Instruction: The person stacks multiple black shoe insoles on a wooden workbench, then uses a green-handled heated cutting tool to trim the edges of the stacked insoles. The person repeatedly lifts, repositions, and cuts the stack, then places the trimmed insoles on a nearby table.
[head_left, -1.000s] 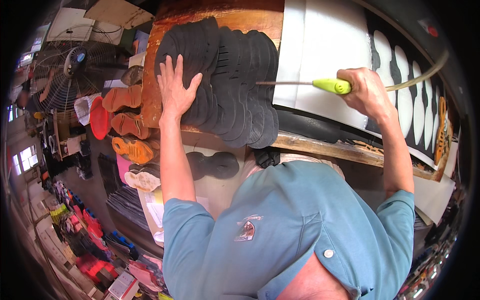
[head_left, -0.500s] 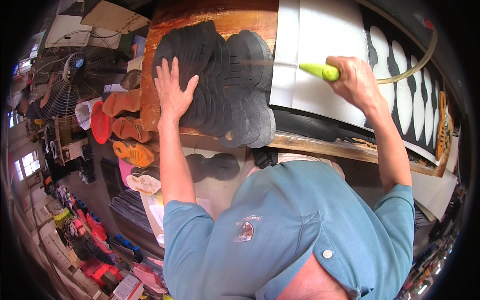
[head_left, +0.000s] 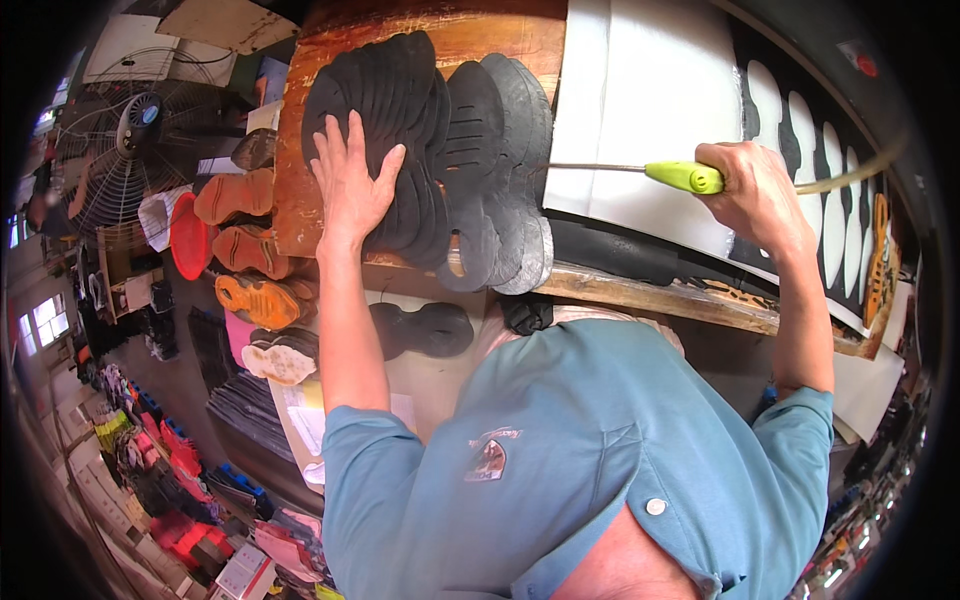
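My left hand (head_left: 355,185) lies with spread fingers on a fanned-out row of black sole-shaped pieces (head_left: 468,125), which overlap on the wooden tabletop. Greyer pieces show at the right end of the row. My right hand (head_left: 755,195) is closed around a lime-green air blow gun (head_left: 685,177). Its long thin metal nozzle points left, and the tip is at the right edge of the row. A yellowish hose (head_left: 845,175) trails from the gun toward the right.
White sheets (head_left: 650,100) lie to the right of the row, beside several white sole shapes (head_left: 808,160) on black. Brown and orange soles (head_left: 245,250) hang over the left side, near a red round object (head_left: 187,236) and a fan (head_left: 140,125). Another black sole (head_left: 425,330) lies below the table edge.
My right hand has moved right and slightly down with the air blow gun, drawing the nozzle back to the row's right edge. My left hand remains on the black pieces.
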